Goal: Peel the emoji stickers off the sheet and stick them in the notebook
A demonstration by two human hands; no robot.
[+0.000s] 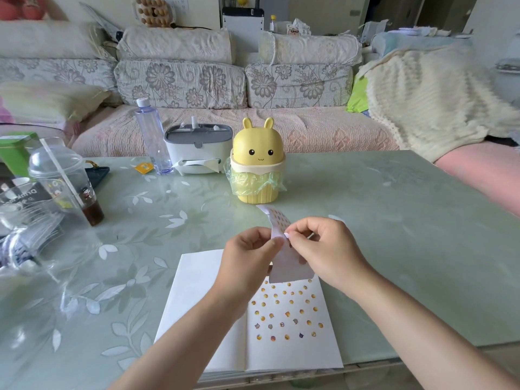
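Note:
An open white notebook [197, 291] lies at the table's front edge; its right page carries several small emoji stickers [284, 316]. Above it I hold a curled sticker sheet [287, 263], its upper part [277, 216] still dotted with yellow emojis and its lower part bare. My left hand [247, 260] pinches the sheet's left edge. My right hand [323, 249] has thumb and forefinger pressed together on the sheet near its middle; whether a sticker is between them is hidden.
A yellow bunny-shaped bin [257, 164] with a green liner stands just behind the hands. Further left are a tissue box [197, 147], a clear water bottle [152, 136], and a plastic cup with a straw [64, 181]. A sofa runs behind the table.

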